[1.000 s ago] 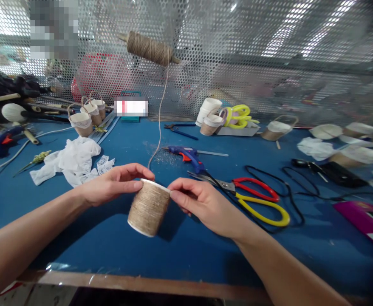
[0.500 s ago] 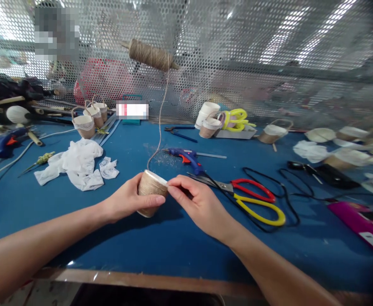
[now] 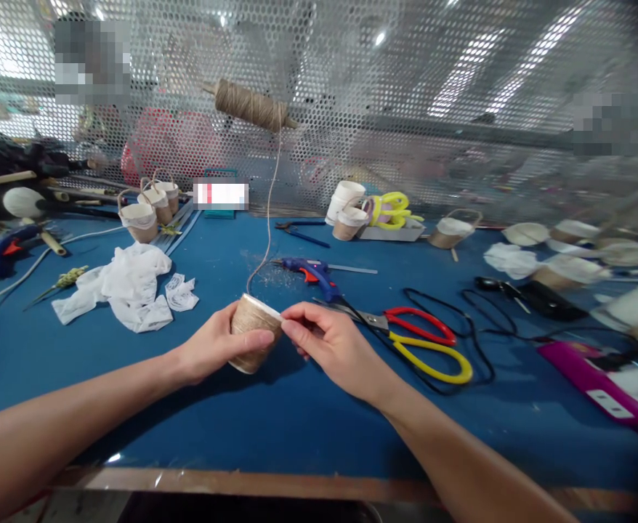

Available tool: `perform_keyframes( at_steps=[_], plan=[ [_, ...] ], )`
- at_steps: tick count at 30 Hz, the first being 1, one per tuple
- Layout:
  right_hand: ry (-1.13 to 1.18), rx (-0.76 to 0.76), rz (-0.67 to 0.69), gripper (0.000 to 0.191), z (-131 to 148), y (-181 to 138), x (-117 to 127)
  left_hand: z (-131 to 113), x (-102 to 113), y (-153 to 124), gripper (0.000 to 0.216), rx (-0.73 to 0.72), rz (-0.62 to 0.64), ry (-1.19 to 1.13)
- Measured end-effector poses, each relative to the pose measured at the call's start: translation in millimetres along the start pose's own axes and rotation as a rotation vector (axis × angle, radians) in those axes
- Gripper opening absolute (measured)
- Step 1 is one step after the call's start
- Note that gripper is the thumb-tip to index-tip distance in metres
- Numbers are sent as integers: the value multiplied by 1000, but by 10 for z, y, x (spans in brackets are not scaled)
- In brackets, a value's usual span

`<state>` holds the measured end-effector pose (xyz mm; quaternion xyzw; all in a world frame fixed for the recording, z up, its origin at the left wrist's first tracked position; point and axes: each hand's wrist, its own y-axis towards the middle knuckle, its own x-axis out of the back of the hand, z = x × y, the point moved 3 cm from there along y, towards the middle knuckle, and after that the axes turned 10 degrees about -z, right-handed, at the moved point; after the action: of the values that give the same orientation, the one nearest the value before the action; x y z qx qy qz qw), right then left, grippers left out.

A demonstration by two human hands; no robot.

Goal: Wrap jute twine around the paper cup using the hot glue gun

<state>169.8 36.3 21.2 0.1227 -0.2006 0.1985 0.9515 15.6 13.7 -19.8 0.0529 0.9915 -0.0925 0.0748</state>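
My left hand (image 3: 210, 345) is wrapped round a small cup (image 3: 253, 335) covered in brown twine, its thumb across the near side. The cup is tilted and its white rim shows at the top. At the right edge of that rim, the thumb and forefinger of my right hand (image 3: 324, 338) are pinched together; whatever is between them is hidden. A strand of twine (image 3: 269, 218) runs down from a spool (image 3: 251, 105) and passes behind the cup's upper left rim. Beyond the cup lies a blue glue gun (image 3: 313, 274), and scissors (image 3: 422, 338) with red and yellow handles lie beside my right hand.
White lace cloth (image 3: 134, 287) lies on the left, with small handled baskets (image 3: 138, 221) behind it. Pliers (image 3: 302, 232), white cups (image 3: 345, 202) and yellow loops (image 3: 392, 211) stand farther back. Black cable (image 3: 482, 341) and a magenta power strip (image 3: 596, 385) lie on the right.
The view has shifted slightly, so most things sit a little farther left and lower. Both hands keep their places on the cup, and my right fingertips stay at its rim.
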Motion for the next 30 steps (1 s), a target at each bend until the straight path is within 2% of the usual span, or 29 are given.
perform_keyframes(
  at_steps=[13, 19, 24, 27, 30],
  plan=[
    [100, -21, 31, 14, 36, -18, 3, -6, -25, -12, 50, 19, 42, -66],
    [57, -6, 18, 13, 43, -21, -2, 20, -25, -13, 52, 49, 75, -97],
    [-6, 23, 23, 14, 48, -26, 0, 43, 7, -26, 58, 42, 107, -9],
    [-84, 84, -1, 14, 67, -21, 31, -9, 71, -27, 79, -99, 59, 119],
    [-197, 196, -37, 14, 91, -24, 65, -162, 160, -48, 80, -445, -104, 346]
  ],
)
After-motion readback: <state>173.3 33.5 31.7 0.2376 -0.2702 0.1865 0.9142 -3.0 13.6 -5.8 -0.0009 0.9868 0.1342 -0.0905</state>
